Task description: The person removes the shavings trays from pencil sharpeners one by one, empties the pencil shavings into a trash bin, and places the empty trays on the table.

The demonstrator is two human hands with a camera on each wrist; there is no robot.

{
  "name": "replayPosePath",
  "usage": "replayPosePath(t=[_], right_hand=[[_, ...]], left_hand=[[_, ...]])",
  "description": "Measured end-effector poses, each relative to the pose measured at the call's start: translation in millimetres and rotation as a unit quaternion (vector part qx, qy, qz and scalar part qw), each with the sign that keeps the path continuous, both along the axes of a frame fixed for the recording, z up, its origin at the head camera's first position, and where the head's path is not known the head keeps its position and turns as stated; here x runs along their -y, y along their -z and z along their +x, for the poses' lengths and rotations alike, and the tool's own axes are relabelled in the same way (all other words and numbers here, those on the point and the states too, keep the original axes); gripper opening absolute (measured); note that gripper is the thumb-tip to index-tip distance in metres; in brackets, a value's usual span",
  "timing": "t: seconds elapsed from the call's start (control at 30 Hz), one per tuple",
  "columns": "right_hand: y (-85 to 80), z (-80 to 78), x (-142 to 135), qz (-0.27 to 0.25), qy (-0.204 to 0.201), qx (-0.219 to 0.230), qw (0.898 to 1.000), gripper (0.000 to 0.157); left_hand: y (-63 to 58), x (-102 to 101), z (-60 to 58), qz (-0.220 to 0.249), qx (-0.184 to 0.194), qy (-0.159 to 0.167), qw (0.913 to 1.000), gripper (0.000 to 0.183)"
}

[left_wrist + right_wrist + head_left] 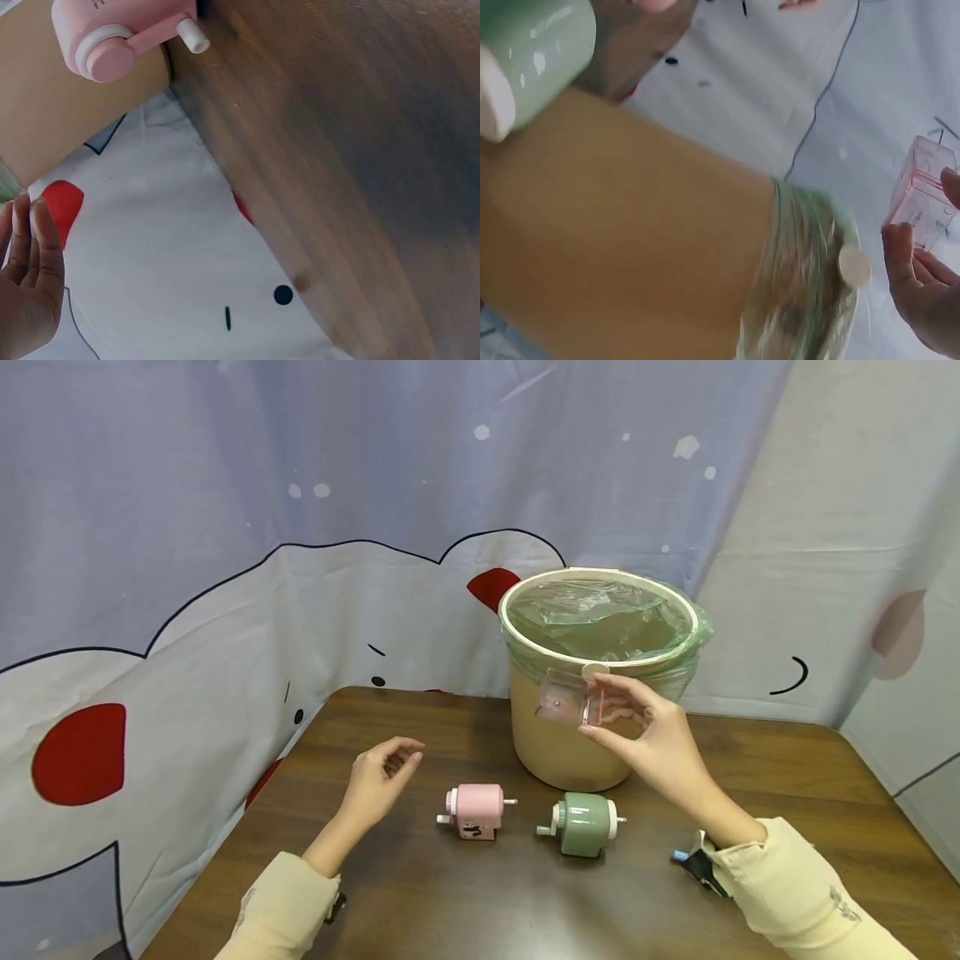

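Just in front of the bin's (551, 747) near rim, as the head view sees it: clear pink-tinted box (562, 700), held up off the worktop (420, 893). Right hand (656, 739) pinches it by one end, thumb under, fingertips on top. Left hand (378, 781) free, fingers loosely bent, thumb apart, nearest the pink sharpener (480, 806).

Handling, my guess: thin rigid plastic, very light, smooth so a bit slippery; walls could crack if dropped or squeezed hard. Best hold is on opposite edges near a corner, light pressure, as now; don't press mid-panel. Can't tell if anything is loose inside, so keep tilt deliberate.

Edges: bin rim plus its round tab (596, 670) are the snag points; right wrist view shows box and rim apart. Liner (678, 672) folds over the rim, soft, could catch a corner. Green sharpener (585, 827) stands low on the worktop, under the right forearm's inner side. Most room: upward, and left between the hands, above the pink sharpener.
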State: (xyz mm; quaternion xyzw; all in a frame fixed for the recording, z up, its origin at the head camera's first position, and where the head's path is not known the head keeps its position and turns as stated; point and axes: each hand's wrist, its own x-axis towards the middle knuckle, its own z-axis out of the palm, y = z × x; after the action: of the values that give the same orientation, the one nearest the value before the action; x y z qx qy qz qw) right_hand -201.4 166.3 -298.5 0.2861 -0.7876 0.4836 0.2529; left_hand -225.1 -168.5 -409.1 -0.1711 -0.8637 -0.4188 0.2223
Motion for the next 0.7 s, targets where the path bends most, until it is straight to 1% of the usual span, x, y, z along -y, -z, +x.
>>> replayPosePath(t=[0.07,0.2,0.3,0.47,0.6,0.7], right_hand=[[5.5,1.1,6,0.001,-0.021,0.018,1.000,0.056],[17.1,3.6,19,0.015,-0.039,0.065,0.997,0.055],[27.0,4.4,30,0.025,-0.053,0.102,0.993,0.054],[49.3,4.2,47,0.043,-0.092,0.156,0.982,0.052],[70.7,4.3,58,0.054,-0.132,0.182,0.973,0.050],[85.3,6.5,68,0.059,-0.149,0.199,0.967,0.049]], left_hand=[[1.7,1,0.2,-0.003,0.007,-0.004,1.0000,0.012],[4.9,4,0.8,-0.013,0.021,0.002,0.9997,0.012],[6.8,5,1.8,-0.014,0.028,0.004,0.9995,0.012],[10.6,8,3.4,-0.010,0.031,0.002,0.9995,0.012],[15.8,10,5.0,-0.012,0.051,0.001,0.9986,0.012],[19.7,11,4.5,-0.011,0.064,-0.001,0.9979,0.012]])
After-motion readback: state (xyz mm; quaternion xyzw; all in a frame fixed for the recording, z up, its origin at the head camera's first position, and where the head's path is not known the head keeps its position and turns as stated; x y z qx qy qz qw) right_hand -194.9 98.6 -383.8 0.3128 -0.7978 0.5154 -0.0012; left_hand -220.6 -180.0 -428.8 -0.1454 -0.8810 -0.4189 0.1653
